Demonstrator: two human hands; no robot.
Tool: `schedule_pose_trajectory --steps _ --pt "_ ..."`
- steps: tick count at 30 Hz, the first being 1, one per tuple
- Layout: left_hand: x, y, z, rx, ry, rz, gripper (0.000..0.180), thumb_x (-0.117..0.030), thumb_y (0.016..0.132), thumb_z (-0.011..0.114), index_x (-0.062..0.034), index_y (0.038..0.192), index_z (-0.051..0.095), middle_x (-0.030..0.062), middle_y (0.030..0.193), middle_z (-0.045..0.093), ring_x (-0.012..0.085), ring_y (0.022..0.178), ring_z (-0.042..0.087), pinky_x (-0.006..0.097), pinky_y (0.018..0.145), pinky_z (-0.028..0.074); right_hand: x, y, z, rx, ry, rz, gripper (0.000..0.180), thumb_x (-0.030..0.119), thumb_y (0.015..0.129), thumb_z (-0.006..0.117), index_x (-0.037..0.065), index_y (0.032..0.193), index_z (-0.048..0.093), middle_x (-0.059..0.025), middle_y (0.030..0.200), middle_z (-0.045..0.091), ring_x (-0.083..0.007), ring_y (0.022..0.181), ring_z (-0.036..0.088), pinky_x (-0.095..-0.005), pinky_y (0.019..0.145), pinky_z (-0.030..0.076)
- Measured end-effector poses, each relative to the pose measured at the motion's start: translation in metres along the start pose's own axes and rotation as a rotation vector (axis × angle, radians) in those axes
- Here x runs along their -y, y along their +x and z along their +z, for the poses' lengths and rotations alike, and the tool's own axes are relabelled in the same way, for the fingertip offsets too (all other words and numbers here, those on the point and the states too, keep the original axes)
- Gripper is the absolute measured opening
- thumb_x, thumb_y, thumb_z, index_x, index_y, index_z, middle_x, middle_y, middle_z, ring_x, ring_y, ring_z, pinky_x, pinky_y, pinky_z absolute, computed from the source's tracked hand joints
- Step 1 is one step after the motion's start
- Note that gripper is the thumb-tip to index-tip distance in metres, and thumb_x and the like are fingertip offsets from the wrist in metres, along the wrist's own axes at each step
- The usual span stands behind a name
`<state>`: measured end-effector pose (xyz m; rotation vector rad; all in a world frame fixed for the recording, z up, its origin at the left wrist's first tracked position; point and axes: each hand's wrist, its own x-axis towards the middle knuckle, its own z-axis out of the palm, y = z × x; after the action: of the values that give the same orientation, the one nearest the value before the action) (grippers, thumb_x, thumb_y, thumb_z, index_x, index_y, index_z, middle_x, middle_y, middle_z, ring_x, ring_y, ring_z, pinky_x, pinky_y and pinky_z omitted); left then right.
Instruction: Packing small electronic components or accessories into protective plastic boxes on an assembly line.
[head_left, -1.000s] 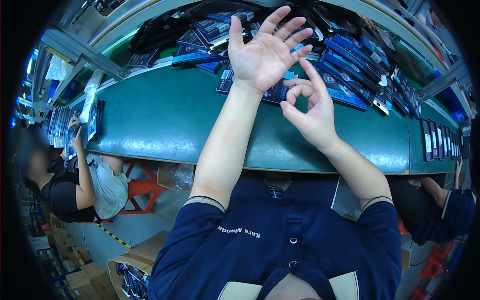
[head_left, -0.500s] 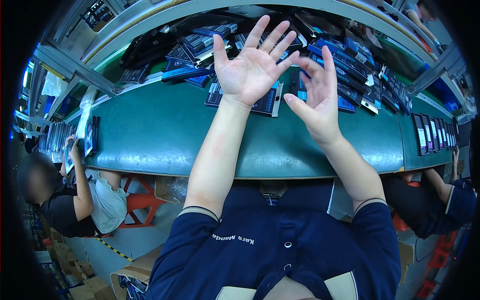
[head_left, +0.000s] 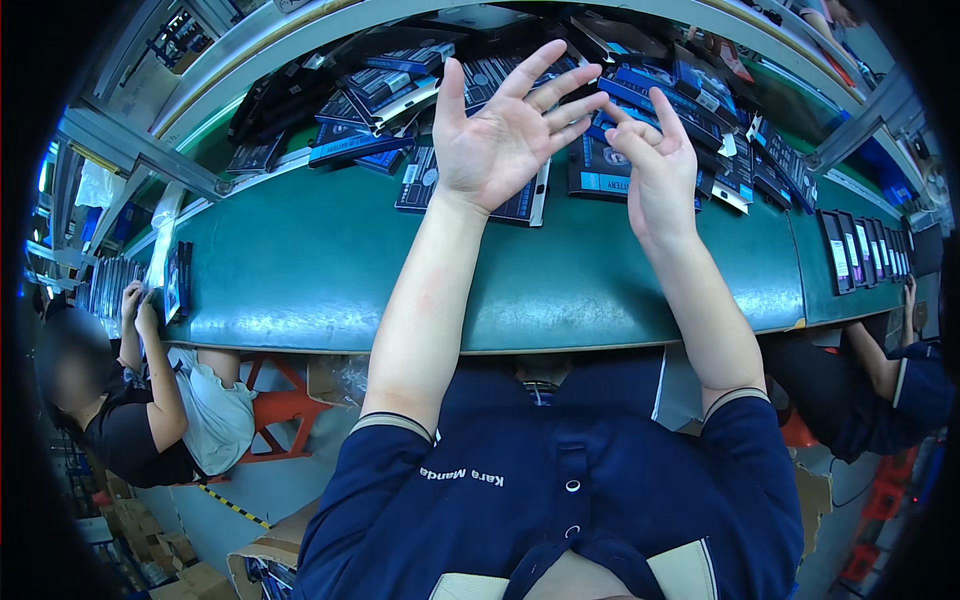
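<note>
Left hand [head_left: 490, 155]: raised, palm turned toward my view, fingers fanned and thumb apart; I see nothing in its grip.
Right hand [head_left: 662, 175]: raised just beside it, one finger upright, the others part bent and loose, likewise holding nothing; whether its nearest fingertip touches the left little finger I cannot tell from here.
Flat box [head_left: 515, 208]: on the tabletop [head_left: 330, 270], behind my left wrist, which hides its middle. Its long axis runs left to right, the right end dipping slightly toward me, with a pale strip on that end.
Banded box [head_left: 597, 162]: behind my right hand, light-blue band along the near edge; its long axis seems sideways too, but the hand covers the rest.
Heap [head_left: 385, 88]: dark boxes along the far side, at mixed angles, leaning on one another; I judge they are piled there for easy reach.
Black trays [head_left: 836, 250]: overlapping in a row at the right, probably to save room.
</note>
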<state>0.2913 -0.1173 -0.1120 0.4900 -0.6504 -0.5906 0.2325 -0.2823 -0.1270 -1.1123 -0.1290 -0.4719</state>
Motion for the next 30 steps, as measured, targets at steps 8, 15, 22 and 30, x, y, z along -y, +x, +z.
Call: schedule_pose_trajectory --steps 8,15,22,30 --pt "0.001 0.002 0.003 -0.069 0.035 0.028 0.102 -0.083 0.085 0.028 -0.0088 0.155 0.025 0.0257 0.157 0.023 0.0449 0.144 0.022 0.053 0.119 0.016 0.001 0.007 -0.011 0.037 0.027 0.044 0.094 -0.004 0.082 0.068 -0.004 0.153 0.007 -0.0168 0.124 0.060 -0.0231 0.124 0.054 -0.0342 0.103 0.041" --pt "0.003 0.001 0.002 -0.029 0.101 0.009 0.103 -0.083 0.085 0.029 -0.0078 0.155 0.024 0.0252 0.156 0.025 0.0427 0.143 0.025 0.052 0.119 0.017 0.001 0.014 -0.023 0.029 0.164 0.244 0.092 -0.002 0.081 0.070 -0.008 0.150 0.009 -0.0181 0.107 0.064 -0.0243 0.115 0.060 -0.0327 0.106 0.038" --pt "0.005 0.002 -0.001 -0.110 0.161 0.004 0.103 -0.083 0.085 0.028 -0.0072 0.155 0.024 0.0236 0.155 0.026 0.0399 0.141 0.028 0.049 0.118 0.021 0.001 0.007 -0.007 -0.048 0.295 0.332 0.097 0.002 0.081 0.072 -0.001 0.153 0.008 -0.0179 0.115 0.062 -0.0282 0.132 0.047 -0.0432 0.117 0.022" --pt "0.007 0.002 0.001 -0.058 0.093 -0.021 0.102 -0.083 0.085 0.028 -0.0089 0.155 0.024 0.0249 0.158 0.020 0.0468 0.143 0.023 0.052 0.119 0.018 -0.011 0.019 -0.033 -0.086 0.320 0.452 0.019 0.009 0.086 0.069 -0.001 0.100 0.063 -0.0116 0.103 0.066 -0.0256 0.117 0.059 -0.0375 0.114 0.028"
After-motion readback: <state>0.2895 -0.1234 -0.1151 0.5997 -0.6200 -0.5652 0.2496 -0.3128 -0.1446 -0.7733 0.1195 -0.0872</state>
